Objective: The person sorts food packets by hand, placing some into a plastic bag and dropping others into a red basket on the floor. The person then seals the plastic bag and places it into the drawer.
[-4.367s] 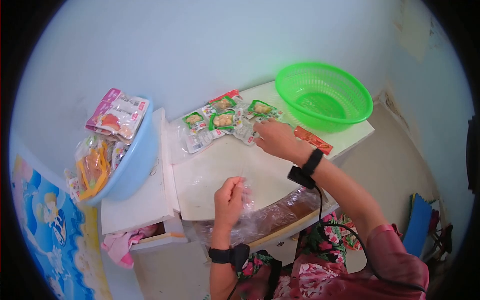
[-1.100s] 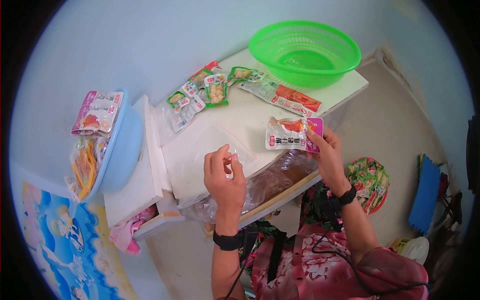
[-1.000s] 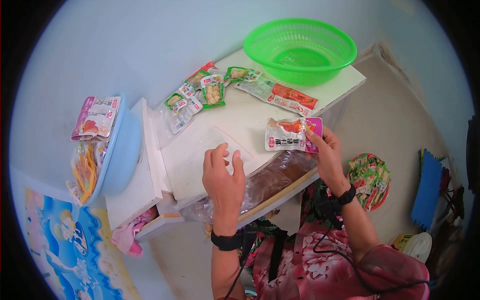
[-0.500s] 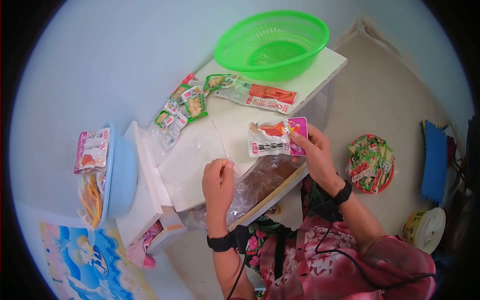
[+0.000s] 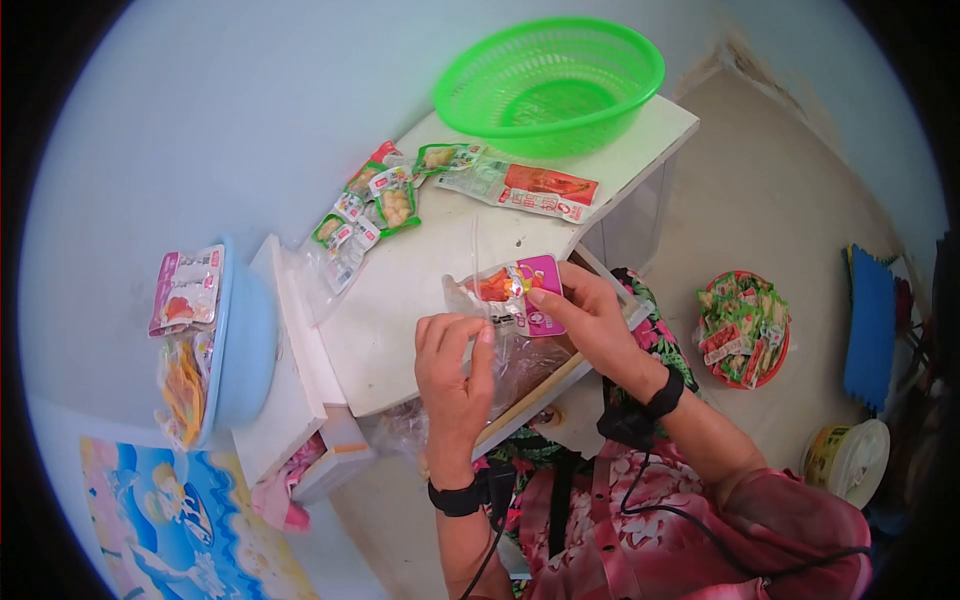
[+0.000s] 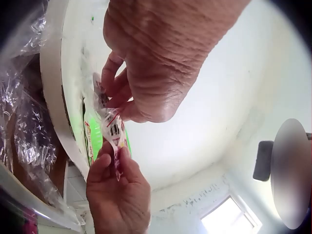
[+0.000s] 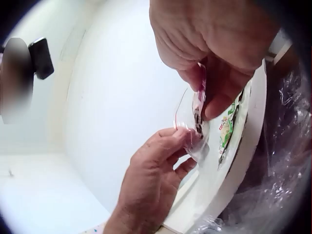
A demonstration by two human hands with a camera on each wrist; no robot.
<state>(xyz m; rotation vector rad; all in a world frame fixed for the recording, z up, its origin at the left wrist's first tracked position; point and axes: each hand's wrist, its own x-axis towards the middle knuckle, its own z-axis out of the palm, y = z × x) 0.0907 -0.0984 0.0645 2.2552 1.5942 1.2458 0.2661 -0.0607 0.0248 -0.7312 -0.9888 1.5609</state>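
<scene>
The right hand (image 5: 600,325) pinches the purple end of a silver and purple food packet (image 5: 520,290) above the table's front edge. Round the packet's other end lies a clear plastic bag (image 7: 183,122) with a thin red line at its mouth. Fingers of the left hand (image 5: 452,375) pinch this bag, as the right wrist view shows. In the left wrist view the packet (image 6: 115,127) stands on edge between the two hands, its tip inside the clear film.
Several packets (image 5: 395,200) and a long red packet (image 5: 540,190) lie on the white table (image 5: 400,340), near a green basket (image 5: 640,85). A blue basin (image 5: 245,350) with packets stands left. Below are an open drawer with plastic film (image 5: 520,365) and a filled red basket (image 5: 785,355) on the floor.
The right hand has brought the packet left and slightly down, to the left hand. The clear bag has been lifted from the table and now surrounds the packet's end.
</scene>
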